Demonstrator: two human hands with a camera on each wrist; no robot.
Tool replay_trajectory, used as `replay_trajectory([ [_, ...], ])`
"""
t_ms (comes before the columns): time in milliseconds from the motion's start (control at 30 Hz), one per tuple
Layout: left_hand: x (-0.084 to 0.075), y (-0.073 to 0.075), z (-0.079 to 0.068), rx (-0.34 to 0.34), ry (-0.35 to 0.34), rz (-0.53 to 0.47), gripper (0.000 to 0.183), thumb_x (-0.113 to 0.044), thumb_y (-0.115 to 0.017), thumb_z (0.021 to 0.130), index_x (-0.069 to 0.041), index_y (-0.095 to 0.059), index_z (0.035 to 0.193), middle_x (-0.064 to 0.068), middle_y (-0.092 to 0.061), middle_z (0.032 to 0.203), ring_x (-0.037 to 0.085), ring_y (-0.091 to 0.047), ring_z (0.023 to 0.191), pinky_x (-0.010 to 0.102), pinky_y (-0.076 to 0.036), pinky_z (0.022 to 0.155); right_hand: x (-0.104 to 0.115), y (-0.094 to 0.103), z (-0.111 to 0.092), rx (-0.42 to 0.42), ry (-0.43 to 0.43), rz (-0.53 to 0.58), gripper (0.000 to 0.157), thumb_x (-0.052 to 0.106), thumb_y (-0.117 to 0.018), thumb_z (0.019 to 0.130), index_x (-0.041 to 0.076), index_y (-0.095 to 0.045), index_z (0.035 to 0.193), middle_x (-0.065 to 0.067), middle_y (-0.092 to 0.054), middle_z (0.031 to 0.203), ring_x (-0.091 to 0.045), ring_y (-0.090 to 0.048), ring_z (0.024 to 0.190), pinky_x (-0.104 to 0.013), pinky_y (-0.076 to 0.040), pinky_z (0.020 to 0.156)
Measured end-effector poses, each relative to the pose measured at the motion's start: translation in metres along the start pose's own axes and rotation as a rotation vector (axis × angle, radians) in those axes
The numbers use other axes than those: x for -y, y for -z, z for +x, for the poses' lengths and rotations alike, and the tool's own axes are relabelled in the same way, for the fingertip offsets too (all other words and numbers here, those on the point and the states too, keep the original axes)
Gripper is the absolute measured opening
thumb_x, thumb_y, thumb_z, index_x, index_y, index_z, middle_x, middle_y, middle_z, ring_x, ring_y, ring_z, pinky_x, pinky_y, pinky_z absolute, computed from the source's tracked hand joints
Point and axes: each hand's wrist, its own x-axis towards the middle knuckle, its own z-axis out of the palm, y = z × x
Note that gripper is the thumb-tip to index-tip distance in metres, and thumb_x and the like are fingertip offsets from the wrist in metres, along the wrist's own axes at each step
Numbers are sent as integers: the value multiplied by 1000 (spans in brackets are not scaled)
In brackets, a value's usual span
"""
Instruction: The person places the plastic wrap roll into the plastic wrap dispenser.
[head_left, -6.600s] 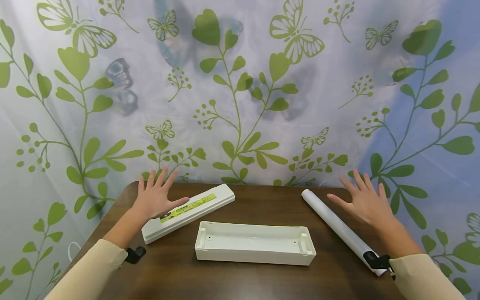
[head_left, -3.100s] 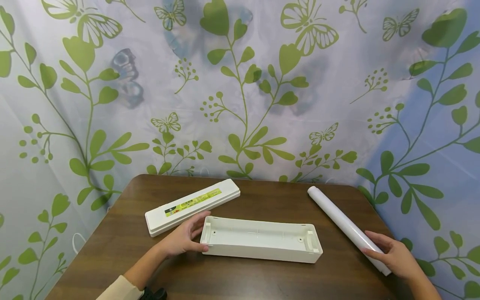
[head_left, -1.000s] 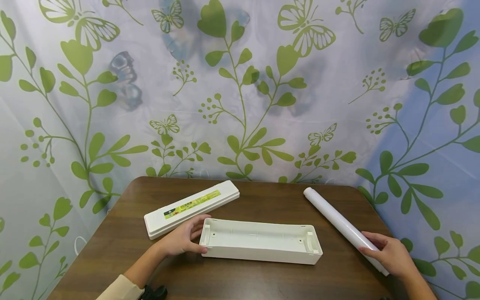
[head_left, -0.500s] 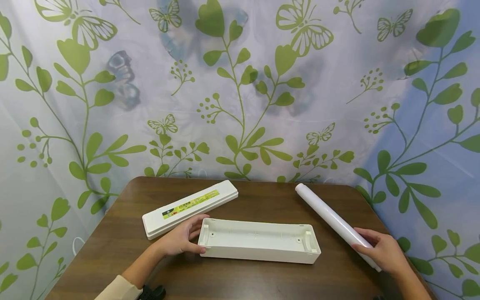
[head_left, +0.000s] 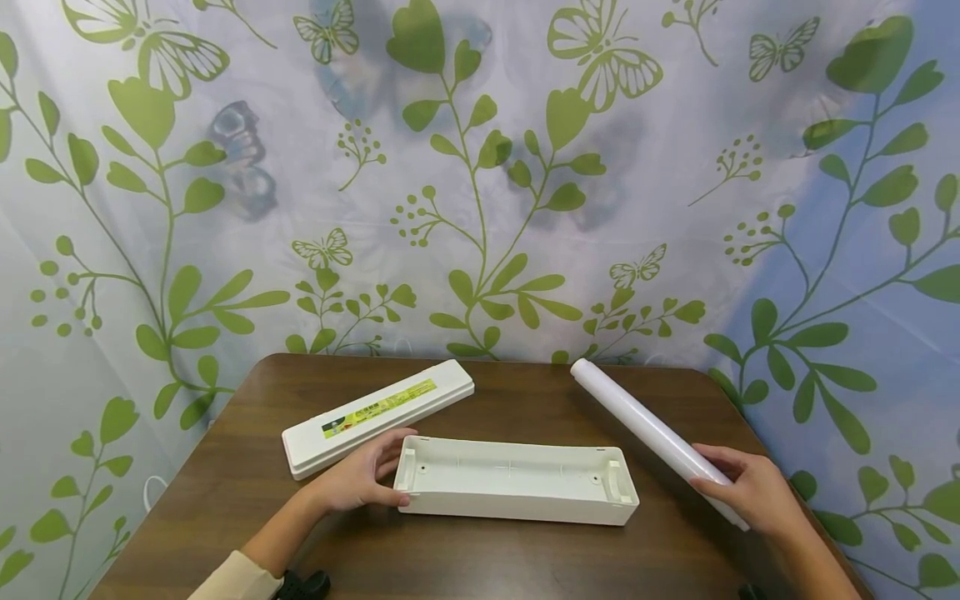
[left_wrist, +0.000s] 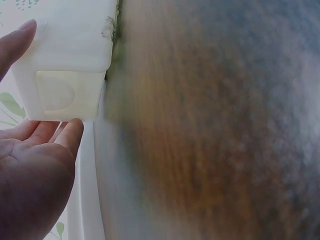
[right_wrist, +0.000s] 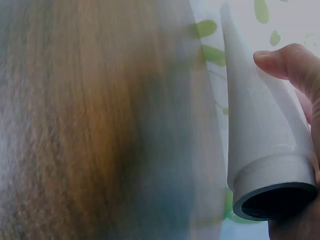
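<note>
In the head view, a long open white plastic box (head_left: 517, 507) sits at the middle of the table, its interior showing. My left hand (head_left: 356, 477) grips its left end, thumb on the front wall and fingers behind; the left wrist view shows the same end wall (left_wrist: 55, 95) between thumb and fingers. At the right, my right hand (head_left: 750, 487) holds the lower part of a white plastic wrap roll (head_left: 637, 421), which slants up and left. The right wrist view shows the roll's hollow dark core end (right_wrist: 280, 200) with my thumb on its side.
A matching white lid (head_left: 450, 379) with a yellow-green label lies slanted at the back left, behind my left hand. The brown wooden table (head_left: 525, 567) ends at a curtain (head_left: 480, 167) printed with leaves and butterflies.
From one second ago, my right hand and the roll have shifted left and a little toward the back of the table. My left hand keeps its grip on the box, which stays in place.
</note>
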Motion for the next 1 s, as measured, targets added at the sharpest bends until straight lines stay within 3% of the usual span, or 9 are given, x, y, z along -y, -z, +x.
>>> replay_trajectory([
  [200,0,1,-1,-1,3,9,97,0,-84,80,8,-22,154,33,-33,155,52,-30,147,25,-47,109,13,0,5,32,13,32,48,21,-92,76,3,-75,118,-16,-77,101,3,-61,74,-18,-51,59],
  [433,0,0,0,1,-1,12,98,0,-84,80,9,-21,155,32,-31,156,52,-29,147,24,-46,110,26,1,12,49,26,-4,48,23,-92,76,6,-75,118,-13,-77,101,2,-60,74,-21,-51,60],
  [1000,-1,-2,-1,2,-8,-7,97,1,-84,80,8,-21,154,33,-31,155,52,-28,147,25,-47,109,59,0,26,76,76,75,49,20,-90,78,5,-74,122,-16,-76,107,0,-65,80,-23,-54,62],
])
